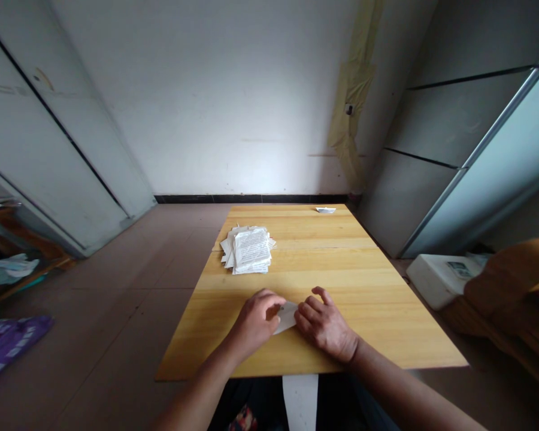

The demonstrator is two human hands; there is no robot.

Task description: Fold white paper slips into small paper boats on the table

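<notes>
Near the front edge of the wooden table, a small folded piece of white paper (pixel 286 317) lies between my two hands. My left hand (pixel 258 317) grips its left side, thumb and fingers curled around the edge. My right hand (pixel 326 326) is on its right end with the fingers bent in and pressed against it; the index finger sticks up. The fingers hide part of the paper. Farther off, to the left, rests a messy stack of printed paper sheets (pixel 251 248). A small folded paper boat (pixel 326 210) sits at the table's far right edge.
The wooden table (pixel 323 263) stands before a white wall (pixel 233 108). Grey cabinets (pixel 435 131) rise on the right, beside a white box (pixel 435 278). To the left are a wooden shelf (pixel 22 263) and a purple bag (pixel 15 344) on the floor.
</notes>
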